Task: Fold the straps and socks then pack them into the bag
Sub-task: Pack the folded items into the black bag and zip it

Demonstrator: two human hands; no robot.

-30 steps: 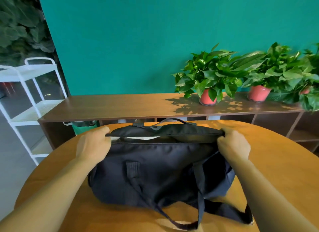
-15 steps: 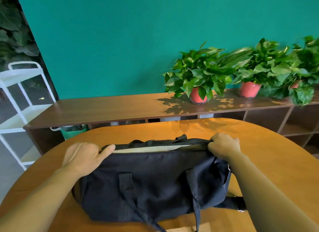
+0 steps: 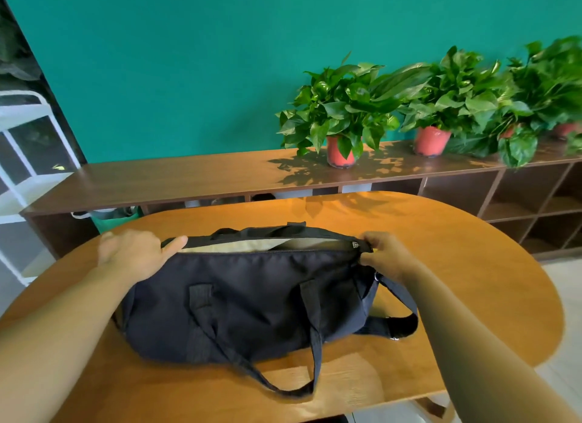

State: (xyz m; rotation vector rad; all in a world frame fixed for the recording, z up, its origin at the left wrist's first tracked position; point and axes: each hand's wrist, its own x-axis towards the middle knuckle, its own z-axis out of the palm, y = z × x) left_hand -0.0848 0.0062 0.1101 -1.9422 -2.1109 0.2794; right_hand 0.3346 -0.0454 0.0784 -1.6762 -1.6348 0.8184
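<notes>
Your L hand point(image 3: 132, 255) rests loosely spread on the bag's point(image 3: 252, 303) L end, thumb straight along the top edge. Bag lies mid-table point(image 3: 472, 265), zip part open w/ pale lining point(image 3: 239, 246) showing, handle point(image 3: 283, 388) drooping toward you. Your R hand point(image 3: 387, 255) pinches the top edge at the R end, just beside the zip pull point(image 3: 355, 244).

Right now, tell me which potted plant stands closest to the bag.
The leftmost potted plant, on the sideboard behind the bag; the other red-potted plants stand farther right along it.
</notes>
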